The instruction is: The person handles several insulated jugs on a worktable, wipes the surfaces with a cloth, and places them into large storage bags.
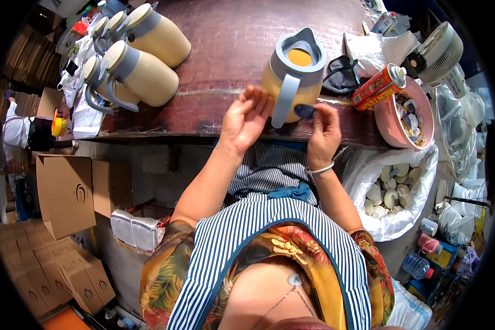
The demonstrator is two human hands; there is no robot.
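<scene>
- The jug [309, 85] is stood at upper centre, its handle [286, 101] turned toward the frame's lower edge, apparently for easy reach.
- The left hand [243, 122] is held open beside it; contact cannot be told.
- A dark disc [303, 111] is pinched in the right hand [325, 131], probably for fine control.
- Other jugs [147, 78] are grouped at upper left.
</scene>
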